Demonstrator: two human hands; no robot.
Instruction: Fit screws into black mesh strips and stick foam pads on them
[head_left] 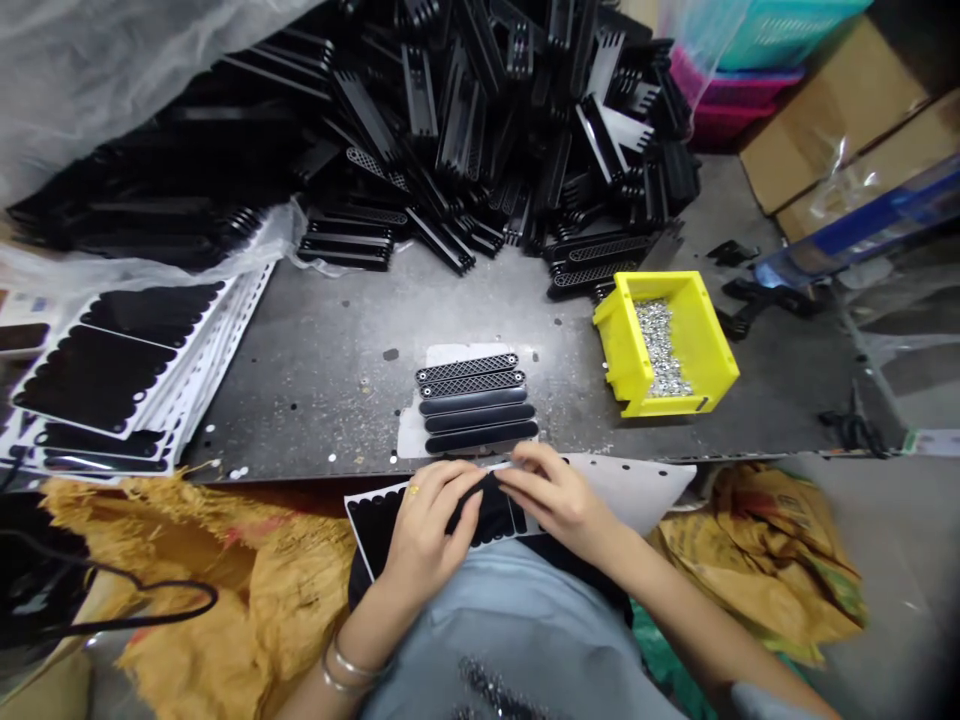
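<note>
On the near side of the bench (465, 300) is a black sticker sheet (375, 525). The left hand (429, 520) and right hand (559, 495) curl over it, apparently peeling; I cannot tell their grip. Peeling cleanly calls for a fine pinch.

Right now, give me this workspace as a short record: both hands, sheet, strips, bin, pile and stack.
left hand: at the sheet; grip unclear
right hand: at the sheet's upper edge; grip unclear
sheet: black and white, by the bench's near edge
strips: five on the bench; two latticed, three smooth
bin: yellow, right of the strips, holding metal bits
pile: black parts, back of bench
stack: black-and-white sheets, left on bench
</note>
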